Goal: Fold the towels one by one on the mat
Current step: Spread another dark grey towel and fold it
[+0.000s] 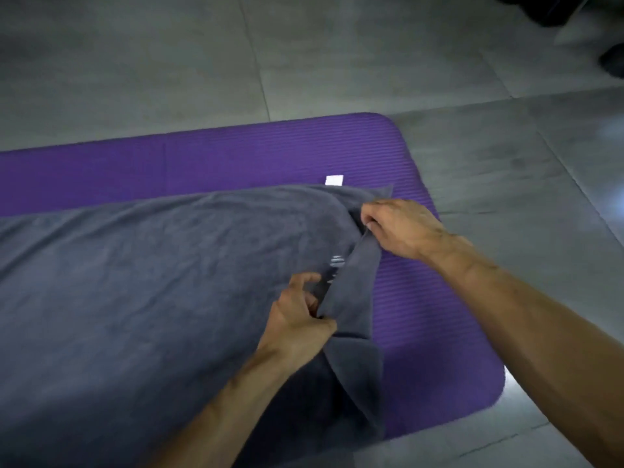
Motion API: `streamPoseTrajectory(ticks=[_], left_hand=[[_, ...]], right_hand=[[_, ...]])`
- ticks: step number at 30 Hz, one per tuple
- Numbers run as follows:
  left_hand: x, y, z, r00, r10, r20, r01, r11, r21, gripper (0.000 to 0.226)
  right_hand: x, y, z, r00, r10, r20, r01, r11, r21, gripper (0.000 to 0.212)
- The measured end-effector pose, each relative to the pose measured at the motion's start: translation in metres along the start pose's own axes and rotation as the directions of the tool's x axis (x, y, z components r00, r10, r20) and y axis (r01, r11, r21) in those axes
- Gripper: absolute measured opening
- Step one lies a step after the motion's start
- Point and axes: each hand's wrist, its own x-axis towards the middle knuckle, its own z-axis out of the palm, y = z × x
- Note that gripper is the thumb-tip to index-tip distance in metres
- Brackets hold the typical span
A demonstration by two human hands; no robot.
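Towel [152, 282] rt edge pinched: left hand [297, 319], right hand [401, 228].

One grey towel [152, 282] is in view, spread wide and running off the left and near edges, so any further towel beyond the frame cannot be counted. One purple mat [422, 315] lies under it. Two bare hands are on the towel's right end: one left hand [297, 319] nearer, one right hand [401, 228] farther. One small white tag [334, 181] shows at the towel's far edge. Possibly two dark shapes [611, 59] sit at the far right corner, too blurred to count surely.
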Motion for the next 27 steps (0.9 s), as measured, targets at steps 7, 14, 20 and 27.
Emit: streamPoseTrajectory(ticks=[7,14,20,27], left_hand=[[-0.025,-0.05,-0.076,0.998,-0.067,-0.016,0.067,0.998,-0.004,0.022],[-0.05,-0.095,-0.14,0.962,-0.192,-0.195,0.176,0.98,-0.097,0.021],[-0.089,-0.118,-0.202,0.915,-0.235,-0.328,0.132,0.942,-0.308,0.026],[-0.129,-0.174,-0.301,0.928,-0.16,-0.337,0.148,0.987,-0.062,0.023]], right_hand=[[0.015,-0.046,-0.007,0.973,0.038,0.23,-0.048,0.998,0.038,0.032],[0.059,-0.152,-0.049,0.981,-0.083,-0.176,0.107,0.986,0.128,0.015],[0.112,-0.262,-0.069,0.935,-0.253,-0.247,0.275,0.96,0.059,0.011],[0.163,-0.383,-0.067,0.875,-0.426,-0.23,0.437,0.899,-0.001,0.009]])
